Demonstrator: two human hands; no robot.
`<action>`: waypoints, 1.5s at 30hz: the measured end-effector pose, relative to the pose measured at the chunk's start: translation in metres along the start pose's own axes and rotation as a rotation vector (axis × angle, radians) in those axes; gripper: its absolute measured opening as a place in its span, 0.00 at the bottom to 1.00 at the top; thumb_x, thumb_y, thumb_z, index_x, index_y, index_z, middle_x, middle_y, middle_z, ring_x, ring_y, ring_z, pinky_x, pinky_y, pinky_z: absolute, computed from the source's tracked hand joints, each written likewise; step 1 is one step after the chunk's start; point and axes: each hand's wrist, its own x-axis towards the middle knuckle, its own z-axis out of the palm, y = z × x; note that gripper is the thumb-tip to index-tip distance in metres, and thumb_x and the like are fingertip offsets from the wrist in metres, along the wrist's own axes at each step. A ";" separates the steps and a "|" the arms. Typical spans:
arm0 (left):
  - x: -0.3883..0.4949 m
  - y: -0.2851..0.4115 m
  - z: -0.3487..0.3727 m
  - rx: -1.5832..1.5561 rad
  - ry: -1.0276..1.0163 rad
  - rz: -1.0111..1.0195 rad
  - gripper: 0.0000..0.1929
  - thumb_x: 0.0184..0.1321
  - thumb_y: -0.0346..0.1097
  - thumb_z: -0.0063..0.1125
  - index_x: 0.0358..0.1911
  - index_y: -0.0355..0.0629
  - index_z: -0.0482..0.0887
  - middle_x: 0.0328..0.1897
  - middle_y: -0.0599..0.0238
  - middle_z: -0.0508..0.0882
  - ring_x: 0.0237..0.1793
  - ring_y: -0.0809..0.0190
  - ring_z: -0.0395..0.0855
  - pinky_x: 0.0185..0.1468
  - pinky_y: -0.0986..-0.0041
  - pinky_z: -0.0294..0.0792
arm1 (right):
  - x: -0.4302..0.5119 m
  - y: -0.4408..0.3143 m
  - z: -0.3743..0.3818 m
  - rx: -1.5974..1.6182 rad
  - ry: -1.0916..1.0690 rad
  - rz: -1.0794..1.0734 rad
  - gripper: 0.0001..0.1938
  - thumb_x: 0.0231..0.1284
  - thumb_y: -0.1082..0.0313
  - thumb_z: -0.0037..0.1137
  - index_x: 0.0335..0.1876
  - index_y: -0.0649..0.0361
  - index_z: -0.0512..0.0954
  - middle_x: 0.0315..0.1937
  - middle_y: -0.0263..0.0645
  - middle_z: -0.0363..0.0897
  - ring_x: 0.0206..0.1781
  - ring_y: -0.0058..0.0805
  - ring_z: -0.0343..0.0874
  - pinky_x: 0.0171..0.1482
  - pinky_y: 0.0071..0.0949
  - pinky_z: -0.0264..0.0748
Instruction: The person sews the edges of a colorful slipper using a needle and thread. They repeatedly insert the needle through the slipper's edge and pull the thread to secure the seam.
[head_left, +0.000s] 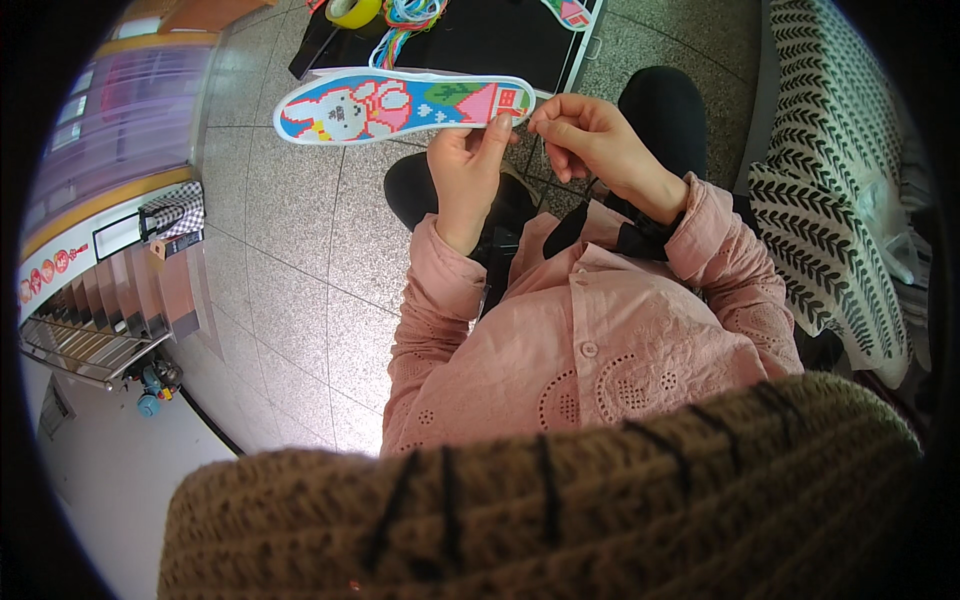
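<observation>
A shoe insole (442, 114) with a cross-stitch style pattern is held out level above my knees. Its top shows a white rabbit on blue, a green tree and a pink house, inside a white border. My left hand (472, 165) grips the lower edge near the house end, thumb on top and fingers underneath. Close by that same end is my right hand (589, 142), its thumb and forefinger brought together beside the rim. Whether a needle or thread sits between those fingertips is too small to see.
Beyond the insole stands a black-topped table (480, 37), bearing a yellow tape roll (352, 10), colourful thread skeins (409, 26) and another patterned insole (570, 12). Leaf-patterned fabric (832, 150) covers something at my right. A staircase (127, 300) is at far left, past the tiled floor (292, 247).
</observation>
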 end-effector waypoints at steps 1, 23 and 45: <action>0.000 0.000 0.000 -0.002 0.000 0.001 0.09 0.67 0.32 0.62 0.46 0.36 0.85 0.41 0.65 0.87 0.35 0.71 0.82 0.42 0.79 0.74 | 0.000 0.000 0.000 -0.003 0.000 0.000 0.07 0.73 0.67 0.48 0.44 0.61 0.77 0.18 0.27 0.73 0.18 0.12 0.71 0.21 0.12 0.59; 0.002 0.019 -0.001 0.410 -0.180 0.594 0.15 0.48 0.25 0.71 0.41 0.41 0.86 0.45 0.58 0.83 0.43 0.57 0.86 0.46 0.72 0.78 | 0.005 0.010 -0.019 0.417 -0.102 -0.031 0.07 0.76 0.68 0.47 0.51 0.62 0.70 0.34 0.36 0.80 0.32 0.21 0.81 0.35 0.18 0.78; 0.002 0.002 -0.012 -0.156 -0.091 0.019 0.08 0.70 0.31 0.57 0.49 0.37 0.79 0.40 0.66 0.84 0.32 0.74 0.75 0.38 0.82 0.68 | 0.015 -0.004 -0.133 0.893 -0.187 -0.289 0.06 0.75 0.66 0.47 0.45 0.60 0.71 0.22 0.25 0.56 0.25 0.17 0.57 0.31 0.17 0.59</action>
